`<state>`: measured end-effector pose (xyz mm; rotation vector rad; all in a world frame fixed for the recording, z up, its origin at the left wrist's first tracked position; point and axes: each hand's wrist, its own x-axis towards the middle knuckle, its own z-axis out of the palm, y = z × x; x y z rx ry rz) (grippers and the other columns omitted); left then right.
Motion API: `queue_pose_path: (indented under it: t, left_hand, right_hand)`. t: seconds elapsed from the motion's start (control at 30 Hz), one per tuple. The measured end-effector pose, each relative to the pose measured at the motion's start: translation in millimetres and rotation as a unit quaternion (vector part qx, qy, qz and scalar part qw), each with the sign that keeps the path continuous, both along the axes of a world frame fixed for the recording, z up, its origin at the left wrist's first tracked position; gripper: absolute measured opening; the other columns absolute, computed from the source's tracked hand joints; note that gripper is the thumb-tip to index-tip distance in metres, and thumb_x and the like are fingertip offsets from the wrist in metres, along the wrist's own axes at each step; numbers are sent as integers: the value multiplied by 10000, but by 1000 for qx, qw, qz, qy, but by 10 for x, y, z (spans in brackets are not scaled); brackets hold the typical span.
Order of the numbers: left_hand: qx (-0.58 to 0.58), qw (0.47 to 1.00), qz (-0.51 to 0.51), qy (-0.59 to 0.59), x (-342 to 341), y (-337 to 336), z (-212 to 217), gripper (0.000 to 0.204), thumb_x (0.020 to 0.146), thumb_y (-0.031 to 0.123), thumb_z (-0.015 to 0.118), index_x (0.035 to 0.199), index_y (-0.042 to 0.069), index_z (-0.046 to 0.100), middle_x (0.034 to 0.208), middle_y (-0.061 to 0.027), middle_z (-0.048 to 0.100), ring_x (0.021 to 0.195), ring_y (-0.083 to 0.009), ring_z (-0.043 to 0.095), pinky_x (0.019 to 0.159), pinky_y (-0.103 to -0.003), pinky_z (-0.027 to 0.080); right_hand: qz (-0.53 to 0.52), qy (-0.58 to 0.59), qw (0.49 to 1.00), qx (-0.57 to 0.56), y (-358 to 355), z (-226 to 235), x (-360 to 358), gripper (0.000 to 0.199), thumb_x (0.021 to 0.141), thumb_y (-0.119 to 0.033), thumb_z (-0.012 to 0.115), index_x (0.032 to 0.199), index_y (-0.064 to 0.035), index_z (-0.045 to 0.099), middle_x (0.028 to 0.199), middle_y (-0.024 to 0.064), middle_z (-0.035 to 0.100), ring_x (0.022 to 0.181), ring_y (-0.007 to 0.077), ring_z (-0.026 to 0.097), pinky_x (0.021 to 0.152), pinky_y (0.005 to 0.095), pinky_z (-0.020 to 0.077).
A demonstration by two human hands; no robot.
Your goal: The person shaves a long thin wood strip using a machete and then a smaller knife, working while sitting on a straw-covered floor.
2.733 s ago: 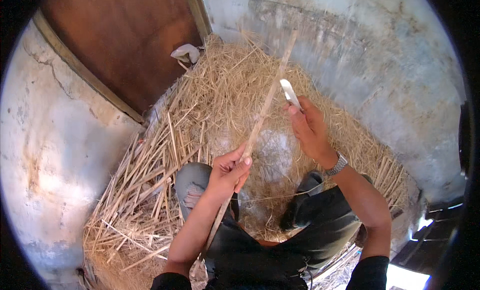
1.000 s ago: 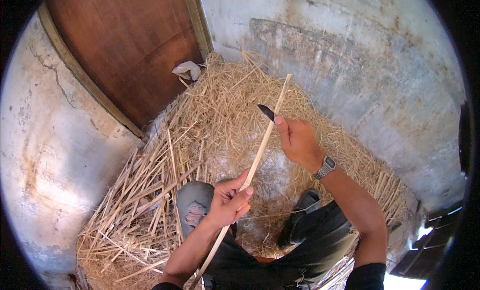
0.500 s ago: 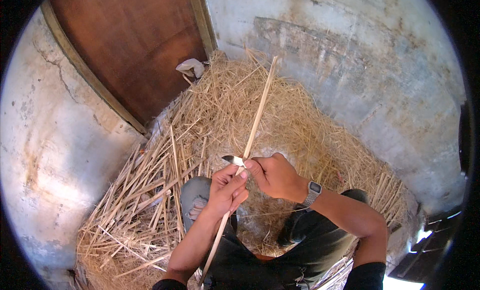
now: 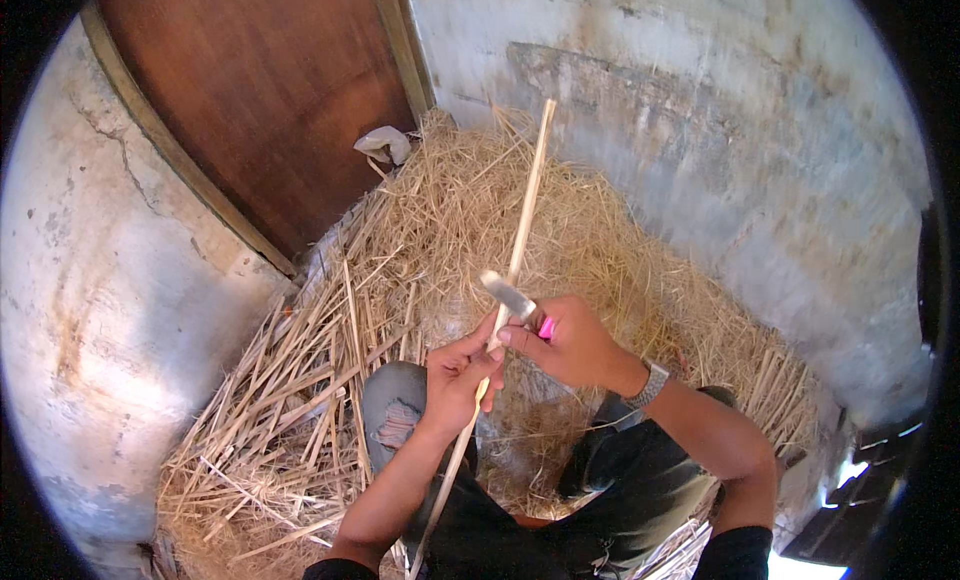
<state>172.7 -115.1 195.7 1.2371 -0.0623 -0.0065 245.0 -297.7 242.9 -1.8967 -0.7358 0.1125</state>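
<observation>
A long, pale bamboo strip [image 4: 527, 205] runs from near my lap up towards the far wall. My left hand [image 4: 462, 380] is closed around its middle, thumb on top. In my right hand [image 4: 572, 342] is a small knife [image 4: 508, 293] with a short, broad blade and a pink handle that shows only in part between the fingers. The blade lies across the strip, just beyond my left hand, its tip pointing up and left. My right thumb rests close to the strip. Below my left hand a thin yellowish sliver [image 4: 481, 392] shows along the strip.
Thin shavings [image 4: 590, 230] are heaped across the floor ahead. Many split strips [image 4: 290, 400] lie piled at the left, more [image 4: 775, 390] at the right. A brown door [image 4: 260, 100], a white plastic bag [image 4: 384, 143] and stained walls [image 4: 700, 130] stand beyond. My bent knees [image 4: 395, 405] frame the work.
My right hand has turned and shifted slightly right, lifting the knife so its blade points further up. The pink handle now shows. The strip stands a little steeper.
</observation>
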Motion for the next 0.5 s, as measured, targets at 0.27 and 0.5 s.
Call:
queue_pose_path:
  t: [0.27, 0.5]
  left_hand:
    - [57, 998, 12, 23, -37, -9, -121, 513, 951, 99, 672, 1430, 23, 507, 744, -60, 655, 558, -81, 592, 395, -222, 419]
    - [49, 998, -26, 30, -34, 67, -70, 447, 1001, 135, 610, 1421, 12, 517, 772, -85, 665, 523, -90, 566, 432, -223, 433]
  right_hand:
    - [36, -46, 997, -57, -31, -85, 32, 236, 855, -191, 702, 801, 30, 638, 622, 213, 590, 533, 350, 589, 550, 417, 472]
    - [150, 78, 984, -57, -125, 53, 12, 174, 815, -160, 716, 769, -8, 646, 604, 102, 597, 547, 138, 544, 557, 337, 462]
